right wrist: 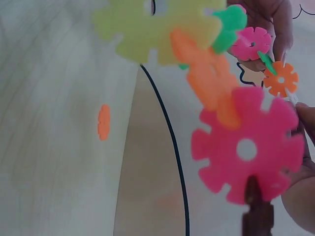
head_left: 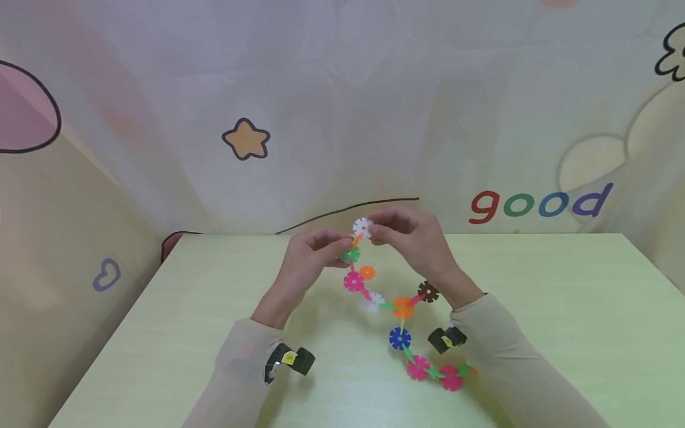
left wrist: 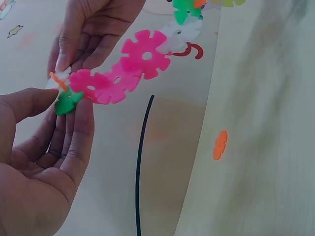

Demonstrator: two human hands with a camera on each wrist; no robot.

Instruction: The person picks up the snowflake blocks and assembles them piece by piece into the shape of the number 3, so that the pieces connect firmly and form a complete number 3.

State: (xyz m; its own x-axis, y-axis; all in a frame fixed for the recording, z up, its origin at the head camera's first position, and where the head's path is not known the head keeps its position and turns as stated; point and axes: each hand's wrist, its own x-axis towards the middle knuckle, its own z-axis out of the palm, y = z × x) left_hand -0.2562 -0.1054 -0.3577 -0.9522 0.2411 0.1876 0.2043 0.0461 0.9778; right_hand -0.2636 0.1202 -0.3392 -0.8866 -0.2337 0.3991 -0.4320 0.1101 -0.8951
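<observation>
A chain of slotted, flower-shaped plastic discs hangs from both hands in the head view. My left hand point(head_left: 307, 264) pinches a green disc point(head_left: 351, 255) near the chain's upper end. Between thumb and fingers, my right hand point(head_left: 414, 235) holds a white disc point(head_left: 361, 227) at the top. An orange disc point(right wrist: 281, 78) links the white and green ones. Below hang a pink disc point(head_left: 354, 281), another white disc point(head_left: 376, 301) and an orange middle disc point(head_left: 403, 307). There the chain forks, one branch to a brown disc point(head_left: 428, 291), the other down through a blue disc point(head_left: 399, 339) to more pink ones.
One loose orange disc point(left wrist: 220, 145) lies on the pale table point(head_left: 160, 333), beneath the hands. Behind the table's far edge rises a printed cloth backdrop point(head_left: 342, 119). Each sleeve carries a black wrist camera point(head_left: 291, 359).
</observation>
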